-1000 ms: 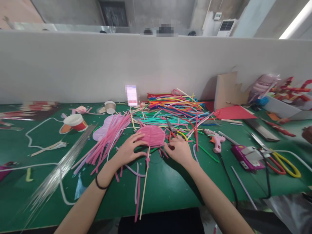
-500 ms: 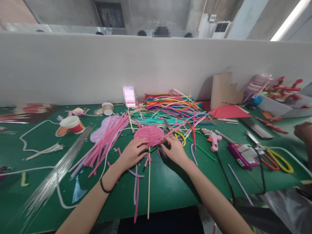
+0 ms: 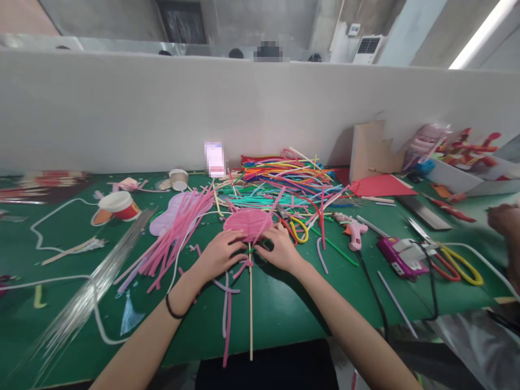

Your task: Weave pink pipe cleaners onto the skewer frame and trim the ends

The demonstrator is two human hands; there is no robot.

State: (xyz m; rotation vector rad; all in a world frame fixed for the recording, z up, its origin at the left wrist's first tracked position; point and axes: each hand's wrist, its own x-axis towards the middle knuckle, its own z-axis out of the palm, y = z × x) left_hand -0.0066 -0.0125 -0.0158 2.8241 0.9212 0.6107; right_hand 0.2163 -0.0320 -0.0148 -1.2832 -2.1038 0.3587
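Note:
A pink round fan shape (image 3: 244,218) of fuzzy pipe cleaners lies in front of me, mounted on a thin wooden stick (image 3: 251,314) that points toward me. My left hand (image 3: 221,252) grips its lower left edge with bent fingers. At the lower right edge, my right hand (image 3: 278,248) is closed in a pinch on a pink pipe cleaner (image 3: 277,201), which slants up across the fan's right side. Its fingertips partly cover the pipe cleaner's lower end. Below the fan, short pink and green pieces wrap the stick. Scissors with yellow and red handles (image 3: 299,230) lie just beyond my right hand.
Pink pipe cleaners (image 3: 174,238) lie to the left, and a multicoloured heap (image 3: 284,179) behind. A paper cup (image 3: 121,206) and silver wires (image 3: 97,284) are at left. Rightward are a pink glue gun (image 3: 356,234), a purple power strip (image 3: 400,257) and another person's hand (image 3: 504,221).
My right hand has moved slightly left and inward along the fan's lower edge. The pink pipe cleaner beside it has swung to a steeper slant across the fan.

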